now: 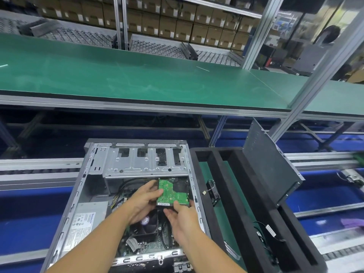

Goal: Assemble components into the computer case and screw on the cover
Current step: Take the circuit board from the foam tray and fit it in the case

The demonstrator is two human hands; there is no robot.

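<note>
Holding a hard drive (173,192) circuit-board side up, a worker poised it over the far right part of the open computer case (77,196), just in front of the metal drive cage (137,164). The left hand (143,201) gripped the drive's left edge, fingers curled round it and thumb on the green board. The right hand (181,217) pinched the near edge, thumb on top and fingers curled beneath. The side panel (269,168) was not yet fitted and stood upright in a black foam tray (206,186) beside the case's right wall. The risks looked plain. A slackened hold could drop the drive onto the CPU fan (146,223) below the hands. Bare fingers on the exposed board could harm it through static or pressure. A skewed entry could jam it against the cage or trap the yellow cables (118,198) beside the power supply (86,217) along the left wall.
</note>
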